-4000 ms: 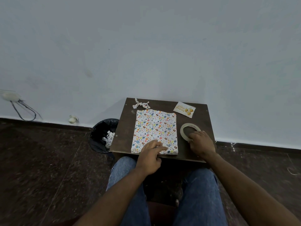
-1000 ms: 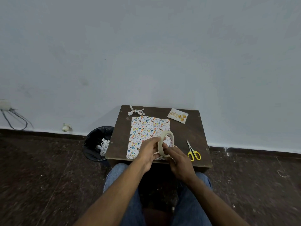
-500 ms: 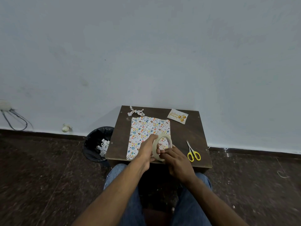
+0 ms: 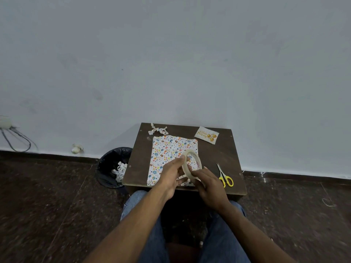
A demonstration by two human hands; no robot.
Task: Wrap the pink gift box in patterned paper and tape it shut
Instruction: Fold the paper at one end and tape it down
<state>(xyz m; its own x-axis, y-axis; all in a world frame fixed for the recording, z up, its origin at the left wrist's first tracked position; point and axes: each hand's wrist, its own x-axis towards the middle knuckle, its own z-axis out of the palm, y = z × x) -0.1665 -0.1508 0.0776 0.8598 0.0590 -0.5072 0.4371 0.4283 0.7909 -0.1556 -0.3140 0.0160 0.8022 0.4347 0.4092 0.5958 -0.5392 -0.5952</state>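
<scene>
Change: tape roll (image 4: 191,166) now tilted more upright than half a second ago (both hands as before).
Left hand (image 4: 171,177) grip: holds roll.
Right hand (image 4: 209,186) grip: pinches roll.
Card (image 4: 206,134): "Happy Birthday".

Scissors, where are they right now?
In the head view the yellow-handled scissors lie flat on the dark wooden table, near its front right corner, just right of the right hand and apart from the wrapped box.

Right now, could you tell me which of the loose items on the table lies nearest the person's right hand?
The yellow-handled scissors, lying just beside the right hand at the table's near right; the birthday card and paper bow sit at the far edge.
</scene>
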